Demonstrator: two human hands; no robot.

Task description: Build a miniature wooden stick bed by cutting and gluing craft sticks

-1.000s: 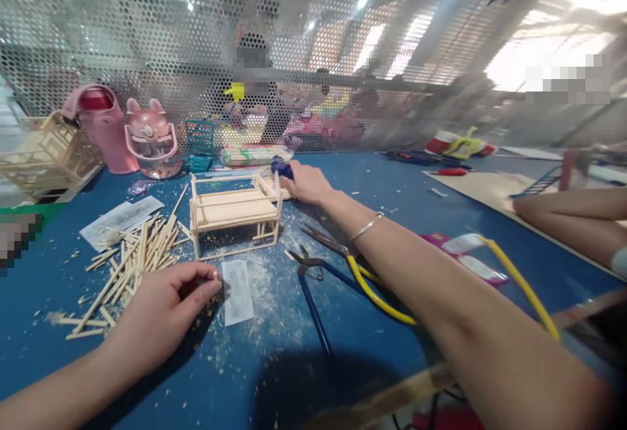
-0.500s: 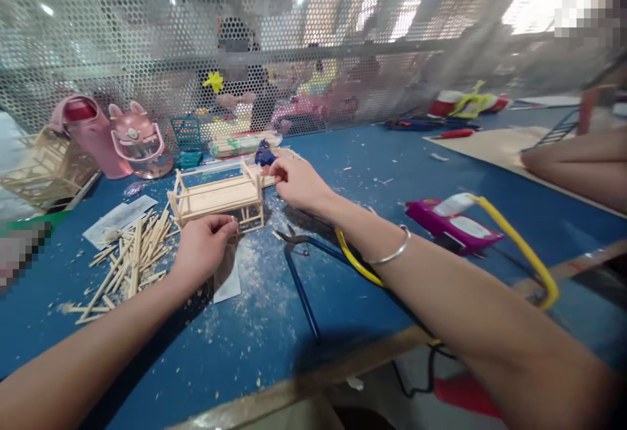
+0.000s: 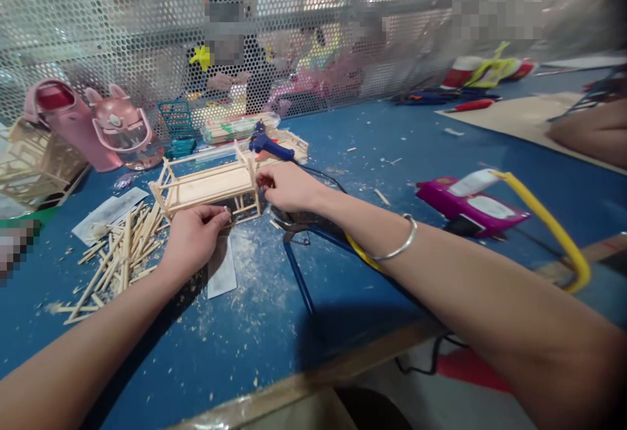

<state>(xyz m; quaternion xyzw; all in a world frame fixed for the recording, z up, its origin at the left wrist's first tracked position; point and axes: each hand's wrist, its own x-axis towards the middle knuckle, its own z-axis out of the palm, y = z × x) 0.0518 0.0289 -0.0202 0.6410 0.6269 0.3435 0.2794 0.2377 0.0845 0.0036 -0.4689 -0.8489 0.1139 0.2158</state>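
A small model bed frame (image 3: 210,185) made of thin wooden sticks stands on the blue tabletop. My left hand (image 3: 196,234) is at its near side, thumb and fingers pinched round a tiny pale piece too small to name. By the frame's right end is my right hand (image 3: 291,186), its fingers curled together; anything inside them is hidden. Behind that hand lies a blue glue gun (image 3: 274,147). Blue-handled pliers (image 3: 296,266) rest with spread handles below my right wrist. Left of my left hand is a pile of loose wooden sticks (image 3: 122,253).
A pink bottle (image 3: 73,126) and a pink rabbit-eared bottle (image 3: 125,129) stand at the back left, by more stick models (image 3: 36,162). A mesh screen (image 3: 161,44) borders the back. At right lies a purple tool (image 3: 470,204) beside a yellow-handled saw frame (image 3: 553,231). Another person's arm (image 3: 592,123) rests far right.
My right hand has moved down from beside the glue gun to the bed frame's right end. My left hand keeps its pinch by the near side. The view has shifted slightly.
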